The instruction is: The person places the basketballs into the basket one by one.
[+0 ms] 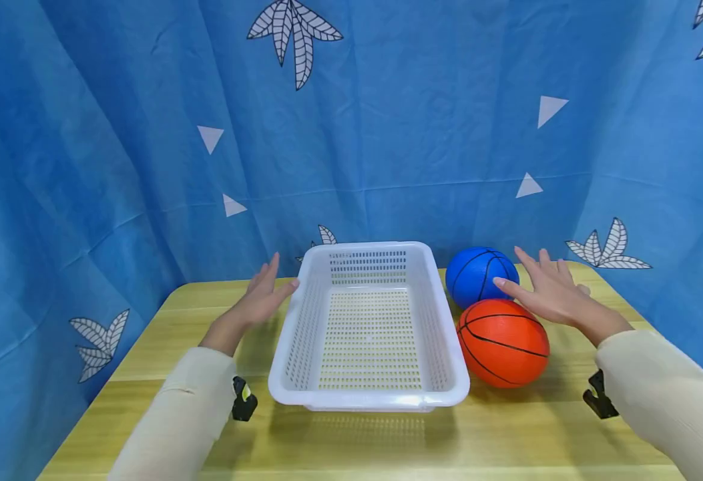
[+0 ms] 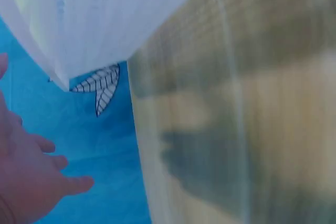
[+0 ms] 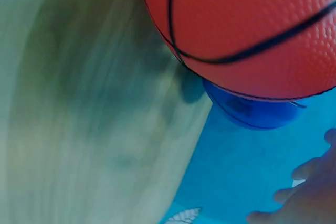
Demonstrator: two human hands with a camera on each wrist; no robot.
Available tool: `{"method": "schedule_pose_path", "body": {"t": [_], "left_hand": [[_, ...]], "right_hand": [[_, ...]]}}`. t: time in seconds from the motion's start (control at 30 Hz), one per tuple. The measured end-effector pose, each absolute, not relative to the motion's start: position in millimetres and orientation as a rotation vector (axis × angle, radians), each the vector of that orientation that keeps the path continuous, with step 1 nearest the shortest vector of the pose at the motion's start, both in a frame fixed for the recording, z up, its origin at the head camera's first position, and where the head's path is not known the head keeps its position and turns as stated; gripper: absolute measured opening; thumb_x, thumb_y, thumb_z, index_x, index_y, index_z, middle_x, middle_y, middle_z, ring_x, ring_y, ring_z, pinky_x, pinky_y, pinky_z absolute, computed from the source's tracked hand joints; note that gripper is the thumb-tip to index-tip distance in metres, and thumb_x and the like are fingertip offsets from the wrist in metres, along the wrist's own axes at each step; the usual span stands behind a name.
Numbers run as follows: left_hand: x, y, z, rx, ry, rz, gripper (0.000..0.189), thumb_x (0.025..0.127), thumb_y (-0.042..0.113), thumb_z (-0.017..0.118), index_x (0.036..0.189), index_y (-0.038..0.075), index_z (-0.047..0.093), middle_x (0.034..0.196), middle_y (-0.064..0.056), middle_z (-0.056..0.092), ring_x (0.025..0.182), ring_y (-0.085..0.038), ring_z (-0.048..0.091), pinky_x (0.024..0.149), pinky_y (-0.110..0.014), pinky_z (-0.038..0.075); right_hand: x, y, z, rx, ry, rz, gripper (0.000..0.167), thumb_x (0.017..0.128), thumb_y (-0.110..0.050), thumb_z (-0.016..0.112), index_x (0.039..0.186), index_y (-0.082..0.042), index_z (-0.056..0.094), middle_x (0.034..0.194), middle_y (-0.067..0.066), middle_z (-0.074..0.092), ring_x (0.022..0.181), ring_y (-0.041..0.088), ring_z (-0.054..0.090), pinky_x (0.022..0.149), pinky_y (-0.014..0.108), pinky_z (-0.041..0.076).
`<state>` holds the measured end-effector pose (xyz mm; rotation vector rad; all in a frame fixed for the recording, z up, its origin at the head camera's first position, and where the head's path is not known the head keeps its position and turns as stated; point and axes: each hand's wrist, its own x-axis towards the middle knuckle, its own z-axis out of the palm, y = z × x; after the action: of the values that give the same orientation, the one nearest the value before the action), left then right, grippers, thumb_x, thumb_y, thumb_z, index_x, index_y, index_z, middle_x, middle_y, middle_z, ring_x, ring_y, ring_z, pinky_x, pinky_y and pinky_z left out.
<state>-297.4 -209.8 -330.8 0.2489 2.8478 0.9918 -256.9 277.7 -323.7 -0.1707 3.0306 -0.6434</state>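
A white perforated plastic basket (image 1: 369, 399) stands in the middle of the wooden table, with nothing inside it. My left hand (image 1: 260, 298) is at its left side, fingers spread, thumb tip right at the rim in the head view. On the basket's right sit two small basketballs: an orange-red one (image 1: 503, 343) in front and a blue one (image 1: 481, 277) behind it. Over the right side of these balls my right hand (image 1: 551, 288) is spread, its thumb overlapping the blue ball in the head view. Neither hand grips anything. The right wrist view shows the red ball (image 3: 247, 30) large and near.
A light wooden table (image 1: 363, 454) carries everything, its back edge just behind the basket and blue ball. Blue curtain (image 1: 423, 133) with leaf and triangle prints hangs behind and on both sides. Black wrist mounts (image 1: 244, 399) show at both sleeves.
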Motion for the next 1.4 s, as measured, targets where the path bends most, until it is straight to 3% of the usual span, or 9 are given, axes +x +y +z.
{"method": "schedule_pose_path", "body": {"t": [0.27,0.43,0.63,0.7,0.8,0.9,0.97,1.13,1.4], "left_hand": [[-261,-203,-362,0.246,2.327,1.783,0.076,0.095,0.057,0.033,0.151,0.028,-0.011,0.159,-0.005,-0.008,0.145,-0.032,0.0,0.11,-0.06,0.011],[-239,-199,-380,0.213,2.011,2.065,0.069,0.098,0.048,0.031,0.151,0.028,-0.009,0.159,-0.006,0.001,0.145,-0.031,0.004,0.112,-0.055,0.011],[-222,-193,-391,0.302,1.84,2.225,0.057,0.101,0.041,0.021,0.152,0.025,0.001,0.157,-0.008,0.012,0.142,-0.03,0.013,0.112,-0.05,0.011],[-218,-189,-392,0.309,1.812,2.209,0.056,0.101,0.042,0.019,0.152,0.024,0.004,0.156,-0.008,0.015,0.14,-0.03,0.017,0.111,-0.044,0.016],[-212,-185,-394,0.237,1.807,2.172,0.057,0.1,0.046,0.018,0.152,0.024,0.011,0.152,-0.013,0.022,0.134,-0.031,0.028,0.104,-0.038,0.027],[-210,-183,-392,0.164,1.813,2.176,0.058,0.099,0.048,0.02,0.15,0.02,0.019,0.145,-0.02,0.031,0.125,-0.031,0.04,0.098,-0.036,0.034],[-211,-183,-391,0.154,1.808,2.183,0.058,0.099,0.047,0.02,0.149,0.017,0.021,0.142,-0.021,0.034,0.12,-0.029,0.044,0.097,-0.036,0.035],[-214,-181,-387,0.148,1.777,2.21,0.059,0.099,0.045,0.02,0.147,0.011,0.024,0.137,-0.019,0.041,0.116,-0.025,0.049,0.097,-0.036,0.036],[-214,-178,-387,0.111,1.721,2.219,0.061,0.098,0.046,0.02,0.151,0.015,0.017,0.148,-0.022,0.029,0.125,-0.032,0.04,0.098,-0.04,0.035]], "right_hand": [[-231,293,-340,-0.088,2.792,-1.289,0.086,0.096,-0.055,0.032,0.147,-0.011,-0.021,0.15,0.033,-0.013,0.131,0.061,0.003,0.09,0.077,0.019],[-214,295,-359,0.004,2.543,-1.729,0.082,0.097,-0.054,0.028,0.148,-0.01,-0.019,0.151,0.031,-0.013,0.134,0.058,0.002,0.093,0.073,0.024],[-204,288,-377,0.03,2.301,-1.977,0.077,0.097,-0.054,0.023,0.149,-0.013,-0.017,0.152,0.027,-0.015,0.136,0.054,-0.006,0.097,0.074,0.016],[-200,286,-380,0.034,2.249,-2.005,0.074,0.098,-0.054,0.021,0.15,-0.016,-0.016,0.152,0.027,-0.015,0.136,0.054,-0.005,0.097,0.072,0.02],[-197,282,-384,0.022,2.228,-2.007,0.072,0.098,-0.052,0.02,0.151,-0.016,-0.012,0.153,0.026,-0.013,0.136,0.052,0.0,0.092,0.053,0.041],[-199,277,-385,-0.009,2.24,-2.007,0.071,0.099,-0.05,0.023,0.152,-0.014,-0.007,0.152,0.023,-0.006,0.132,0.04,0.015,0.08,0.026,0.045],[-201,274,-384,-0.027,2.248,-2.014,0.071,0.099,-0.049,0.026,0.152,-0.013,-0.004,0.151,0.02,0.001,0.124,0.026,0.029,0.077,0.02,0.046],[-204,273,-383,-0.054,2.276,-1.994,0.071,0.099,-0.044,0.033,0.152,-0.013,-0.002,0.147,0.02,0.011,0.099,0.0,0.045,0.077,0.023,0.05],[-206,271,-381,-0.147,2.339,-1.878,0.074,0.099,-0.036,0.041,0.151,-0.01,-0.004,0.148,0.025,0.013,0.103,0.009,0.047,0.078,0.026,0.051]]}}
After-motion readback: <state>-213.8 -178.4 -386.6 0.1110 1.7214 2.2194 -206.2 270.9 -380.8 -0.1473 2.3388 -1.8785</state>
